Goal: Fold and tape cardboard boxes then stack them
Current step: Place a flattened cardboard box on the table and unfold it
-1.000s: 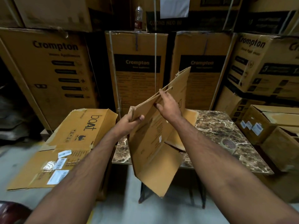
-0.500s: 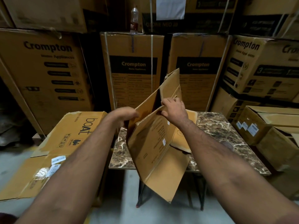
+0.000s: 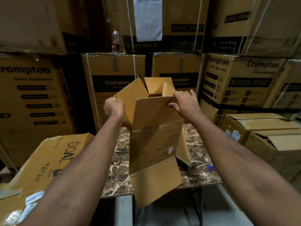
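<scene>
A person is holding a plain brown, unfolded cardboard box (image 3: 154,141) upright in the air above the brown marble-patterned counter (image 3: 200,162), its top flaps standing open and its lower flap hanging past the counter's near edge. The left hand (image 3: 114,106) is gripping the box's left flap, fingers curled round its edge. The right hand (image 3: 185,101) is grasping the top edge of the near panel, its fingers (image 3: 179,95) hooked over the rim and its thumb pressing the outer face. A flattened brown carton printed "boat" (image 3: 53,160) is lying to the left of the counter. Tall stacked brown "Crompton" cartons (image 3: 112,74) are filling the far side, with a clear plastic bottle (image 3: 115,40) standing on one.
</scene>
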{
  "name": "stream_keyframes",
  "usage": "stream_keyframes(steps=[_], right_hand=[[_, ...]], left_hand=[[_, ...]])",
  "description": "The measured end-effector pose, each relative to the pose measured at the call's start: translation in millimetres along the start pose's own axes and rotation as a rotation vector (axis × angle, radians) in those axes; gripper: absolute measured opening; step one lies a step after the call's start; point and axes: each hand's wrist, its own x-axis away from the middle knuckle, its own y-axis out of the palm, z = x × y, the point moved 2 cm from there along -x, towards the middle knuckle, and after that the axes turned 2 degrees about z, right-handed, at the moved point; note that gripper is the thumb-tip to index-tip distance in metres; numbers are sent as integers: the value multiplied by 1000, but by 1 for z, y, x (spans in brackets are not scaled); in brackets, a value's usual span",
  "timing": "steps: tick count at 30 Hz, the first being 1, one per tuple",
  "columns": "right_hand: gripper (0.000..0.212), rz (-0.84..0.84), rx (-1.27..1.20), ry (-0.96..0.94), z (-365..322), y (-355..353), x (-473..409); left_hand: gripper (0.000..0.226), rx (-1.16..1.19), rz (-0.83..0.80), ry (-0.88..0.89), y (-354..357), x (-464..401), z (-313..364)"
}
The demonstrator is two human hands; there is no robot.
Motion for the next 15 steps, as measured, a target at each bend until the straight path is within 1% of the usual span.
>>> stream_keyframes(steps=[3, 6, 8, 9, 10, 11, 15], right_hand=[[38, 44, -27, -31, 14, -16, -1], [44, 117, -26, -55, 17, -24, -6], [45, 116, -8, -36, 13, -26, -8], [45, 90, -20, -18, 11, -24, -8], [47, 44, -44, 1, 10, -19, -7], [50, -37, -78, 22, 8, -14, -4], [67, -456, -204, 80, -13, 17, -2]], left_hand=[[27, 11, 39, 32, 6, -4, 19], [29, 25, 66, 45, 15, -8, 27], [28, 88, 92, 30, 19, -12, 27], [28, 113, 102, 37, 20, -15, 26], [28, 122, 101, 56, 22, -17, 25], [27, 124, 90, 77, 23, -17, 23], [23, 133, 94, 67, 25, -21, -15]])
